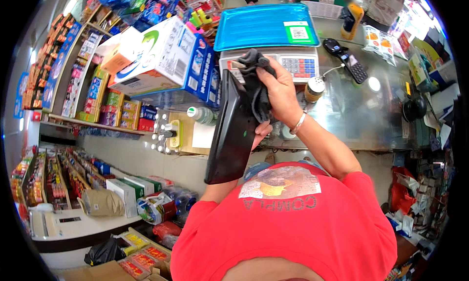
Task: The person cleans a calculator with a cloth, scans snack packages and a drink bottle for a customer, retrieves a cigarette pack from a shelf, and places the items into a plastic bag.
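My right hand (pixel 282 91) grips a bunched dark grey cloth (pixel 255 78). The cloth lies against the upper side of a flat black panel (pixel 231 137), which looks like a small screen or tablet; its exact kind cannot be told. From underneath, my left hand (pixel 262 133) holds this panel tilted in front of my chest. Only some fingers of that hand show past the panel's right edge. Just beyond the cloth stands a weighing scale with a blue tray (pixel 264 27) and a keypad (pixel 299 67). A small round container with a white lid (pixel 316 85) is right of my right hand.
A glass counter (pixel 351 119) extends to the right, bearing a black card terminal (pixel 352 66) and a yellow bottle (pixel 351 22). Stacked boxes (pixel 161 56) and a green-capped bottle (pixel 201 116) stand left of the panel. Across the counter is another person (pixel 378 5).
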Motion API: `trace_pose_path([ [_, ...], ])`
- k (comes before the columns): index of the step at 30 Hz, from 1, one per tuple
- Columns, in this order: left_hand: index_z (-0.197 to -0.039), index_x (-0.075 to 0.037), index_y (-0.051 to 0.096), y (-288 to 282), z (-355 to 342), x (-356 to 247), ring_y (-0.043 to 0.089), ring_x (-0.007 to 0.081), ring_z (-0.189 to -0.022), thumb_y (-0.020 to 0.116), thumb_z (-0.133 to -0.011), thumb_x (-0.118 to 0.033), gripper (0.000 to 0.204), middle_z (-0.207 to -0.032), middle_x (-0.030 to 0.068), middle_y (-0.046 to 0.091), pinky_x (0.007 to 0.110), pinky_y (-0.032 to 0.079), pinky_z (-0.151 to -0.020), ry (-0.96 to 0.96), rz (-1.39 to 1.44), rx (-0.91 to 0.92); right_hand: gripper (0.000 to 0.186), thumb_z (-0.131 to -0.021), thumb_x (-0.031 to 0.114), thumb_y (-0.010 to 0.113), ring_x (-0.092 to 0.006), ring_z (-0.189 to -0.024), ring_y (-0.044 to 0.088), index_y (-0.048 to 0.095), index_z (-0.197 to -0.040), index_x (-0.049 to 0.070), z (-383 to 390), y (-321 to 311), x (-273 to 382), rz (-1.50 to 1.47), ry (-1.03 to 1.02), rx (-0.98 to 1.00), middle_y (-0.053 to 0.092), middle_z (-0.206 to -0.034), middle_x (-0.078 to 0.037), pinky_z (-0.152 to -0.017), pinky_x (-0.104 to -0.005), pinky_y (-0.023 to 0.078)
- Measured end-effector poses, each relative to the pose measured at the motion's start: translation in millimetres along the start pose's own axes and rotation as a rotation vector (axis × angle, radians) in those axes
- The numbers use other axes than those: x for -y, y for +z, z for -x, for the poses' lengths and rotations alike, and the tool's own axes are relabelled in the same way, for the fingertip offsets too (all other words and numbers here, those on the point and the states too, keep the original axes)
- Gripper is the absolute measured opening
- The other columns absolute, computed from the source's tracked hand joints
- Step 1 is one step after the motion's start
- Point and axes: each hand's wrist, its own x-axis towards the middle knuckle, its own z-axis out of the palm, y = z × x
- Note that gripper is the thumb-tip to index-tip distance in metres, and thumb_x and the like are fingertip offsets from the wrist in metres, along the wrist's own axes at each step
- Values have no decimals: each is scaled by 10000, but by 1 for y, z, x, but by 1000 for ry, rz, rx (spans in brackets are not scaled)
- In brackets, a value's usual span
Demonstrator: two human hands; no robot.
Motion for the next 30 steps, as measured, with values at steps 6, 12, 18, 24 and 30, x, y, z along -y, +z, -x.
trace_pose_path([
  [6,-1080,-97,558,1,-11,7,445,113,-591,549,-955,-275,218,-792,20,529,269,368,-576,-53,-302,44,439,-983,283,573,-170,-1214,522,516,-1367,78,14,20,3,417,-269,115,595,-1286,-97,-1041,-313,385],
  [12,-1062,-99,558,14,-5,0,446,125,-606,535,-964,-317,240,-803,19,530,272,362,-591,49,-467,-133,452,-1019,339,500,-157,-1143,542,541,-1303,-10,17,-1,-37,200,-126,-58,623,-1204,-94,-996,-300,410],
  [18,-1051,-103,556,-35,-3,-7,464,150,-647,533,-967,-352,263,-823,24,531,294,374,-620,-33,-188,-118,266,-1022,224,484,-137,-1051,568,615,-1154,34,26,13,35,-62,-121,-73,643,-1100,-47,-945,-298,441],
  [24,-1067,-110,558,12,15,4,468,168,-681,542,-955,-373,287,-839,39,530,307,376,-642,-123,-225,-31,309,-791,245,725,-318,-1246,488,647,-1066,129,41,30,44,1125,-932,422,596,-1217,-59,-1100,-578,283],
  [30,-1068,-71,568,-3,19,11,407,149,-649,506,-953,-394,348,-890,40,486,279,345,-628,-222,-263,-47,149,-879,175,662,-305,-1085,556,650,-973,60,8,6,34,906,-778,321,635,-1087,-86,-958,-416,431],
])
